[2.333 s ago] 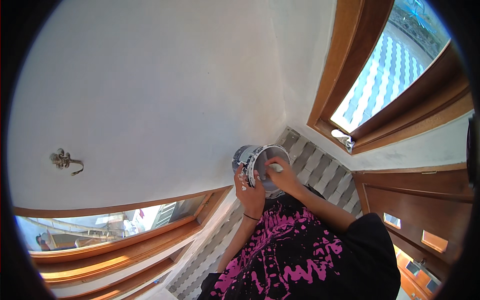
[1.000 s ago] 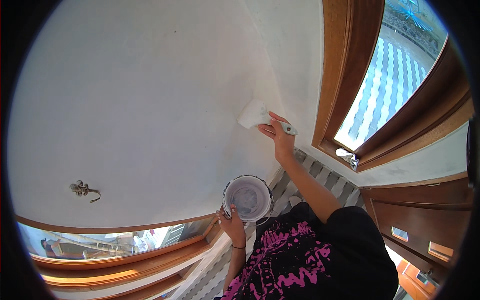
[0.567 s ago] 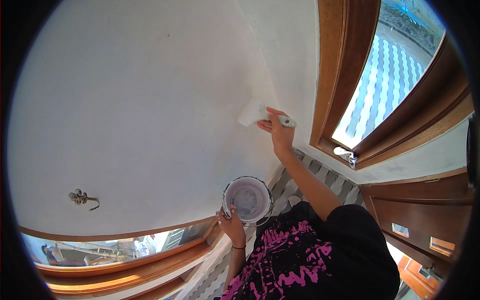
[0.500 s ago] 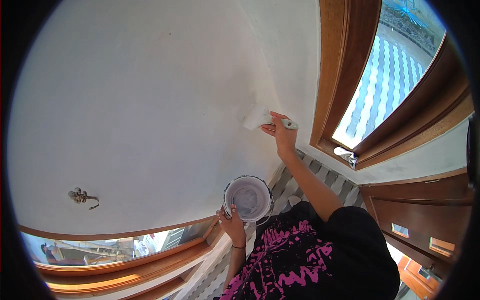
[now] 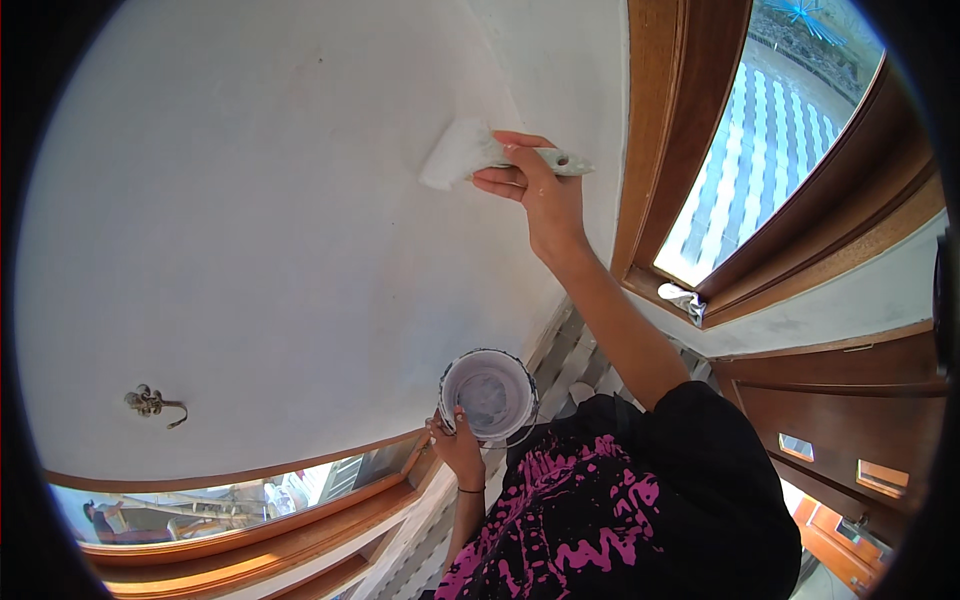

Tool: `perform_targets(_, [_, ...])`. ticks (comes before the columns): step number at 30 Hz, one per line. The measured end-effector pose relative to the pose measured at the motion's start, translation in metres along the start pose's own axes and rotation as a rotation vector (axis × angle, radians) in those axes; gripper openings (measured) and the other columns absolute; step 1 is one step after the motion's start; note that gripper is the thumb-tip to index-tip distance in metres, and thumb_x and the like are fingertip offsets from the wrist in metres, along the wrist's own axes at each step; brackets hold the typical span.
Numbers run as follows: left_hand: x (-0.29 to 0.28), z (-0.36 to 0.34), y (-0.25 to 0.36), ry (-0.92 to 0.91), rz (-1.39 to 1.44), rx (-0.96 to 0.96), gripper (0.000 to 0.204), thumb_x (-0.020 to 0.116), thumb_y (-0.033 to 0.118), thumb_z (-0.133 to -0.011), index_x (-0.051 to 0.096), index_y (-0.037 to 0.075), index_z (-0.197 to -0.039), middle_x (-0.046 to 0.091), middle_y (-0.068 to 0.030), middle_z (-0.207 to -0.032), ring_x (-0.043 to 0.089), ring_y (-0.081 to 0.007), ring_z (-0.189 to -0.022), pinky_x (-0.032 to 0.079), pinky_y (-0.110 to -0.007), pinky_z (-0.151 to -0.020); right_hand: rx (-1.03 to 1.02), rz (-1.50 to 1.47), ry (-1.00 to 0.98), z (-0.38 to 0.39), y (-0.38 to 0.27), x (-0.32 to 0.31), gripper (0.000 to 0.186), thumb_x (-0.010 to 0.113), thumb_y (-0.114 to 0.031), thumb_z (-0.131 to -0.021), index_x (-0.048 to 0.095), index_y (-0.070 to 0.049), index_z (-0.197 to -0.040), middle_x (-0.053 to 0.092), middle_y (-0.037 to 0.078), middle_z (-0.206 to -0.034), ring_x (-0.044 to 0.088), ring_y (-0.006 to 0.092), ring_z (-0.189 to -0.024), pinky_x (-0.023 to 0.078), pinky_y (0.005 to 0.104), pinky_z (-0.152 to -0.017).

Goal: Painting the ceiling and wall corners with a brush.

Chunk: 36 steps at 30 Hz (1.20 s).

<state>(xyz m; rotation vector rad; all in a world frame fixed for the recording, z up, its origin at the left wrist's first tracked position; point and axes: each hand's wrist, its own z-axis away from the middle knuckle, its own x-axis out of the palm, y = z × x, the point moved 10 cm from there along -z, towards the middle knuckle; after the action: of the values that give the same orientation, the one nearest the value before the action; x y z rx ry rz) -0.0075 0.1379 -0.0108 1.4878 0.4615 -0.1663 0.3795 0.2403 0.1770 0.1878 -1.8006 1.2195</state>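
My right hand (image 5: 535, 180) is closed round the handle of a wide paintbrush (image 5: 465, 155) whose bristles look white with paint. The bristles lie at the pale wall (image 5: 250, 220), near the corner beside the wooden window frame. Lower down, my left hand (image 5: 460, 450) grips a small white bucket (image 5: 488, 392) by its side, thumb over the rim. A little whitish paint shows in the bottom of the bucket, and smears coat its inner wall and rim. A thin wire handle hangs at its near side.
A metal hook (image 5: 155, 403) sticks out from the wall at the lower left. A brown wooden window frame (image 5: 655, 150) stands at the right, with a crumpled white cloth (image 5: 682, 300) on its sill. A wooden door (image 5: 840, 430) is at the lower right. Below left runs another wood-framed window (image 5: 250, 545).
My right hand has moved the paintbrush up and slightly left along the wall. My left hand still holds the bucket in nearly the same place.
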Motion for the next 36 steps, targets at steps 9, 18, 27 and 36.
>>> perform_targets(9, [-0.002,0.003,0.000,0.023,-0.025,0.033,0.035,0.063,0.013,-0.091,0.056,-0.008,-0.117,0.062,-0.0173,-0.109,0.058,-0.0242,-0.099,0.043,-0.035,-0.091,-0.002,-0.231,-0.007,0.016,0.097,-0.060,0.022,0.054,-0.009,-0.093,0.057,0.002,-0.111,0.063,0.018,-0.104,0.068,0.0318,-0.088,0.056,0.0475,-0.089])
perform_targets(18, [-0.006,0.002,-0.008,0.045,-0.072,0.050,0.032,0.064,0.013,-0.090,0.057,-0.006,-0.115,0.061,-0.0145,-0.104,0.058,-0.0211,-0.095,0.045,-0.033,-0.085,0.292,0.126,0.311,0.045,0.177,-0.186,0.019,0.055,-0.009,-0.091,0.059,-0.001,-0.107,0.061,0.011,-0.088,0.068,0.0223,-0.076,0.060,0.0355,-0.074])
perform_targets(27, [-0.010,0.010,0.001,0.089,0.010,0.061,0.021,0.065,0.012,-0.089,0.057,-0.005,-0.099,0.055,-0.0096,-0.092,0.051,-0.0177,-0.084,0.041,-0.031,-0.080,0.080,0.305,0.152,-0.016,0.051,-0.047,0.015,0.057,-0.010,-0.088,0.062,-0.003,-0.100,0.060,0.007,-0.080,0.063,0.0141,-0.068,0.057,0.0304,-0.067])
perform_targets(36, [-0.007,0.003,-0.014,0.068,0.008,0.078,0.023,0.065,0.011,-0.089,0.056,-0.005,-0.104,0.056,-0.0095,-0.094,0.053,-0.0175,-0.088,0.042,-0.030,-0.083,-0.092,-0.164,-0.170,0.006,-0.046,0.039,0.015,0.051,-0.005,-0.091,0.055,0.003,-0.103,0.062,0.013,-0.094,0.070,0.0296,-0.084,0.056,0.0396,-0.085])
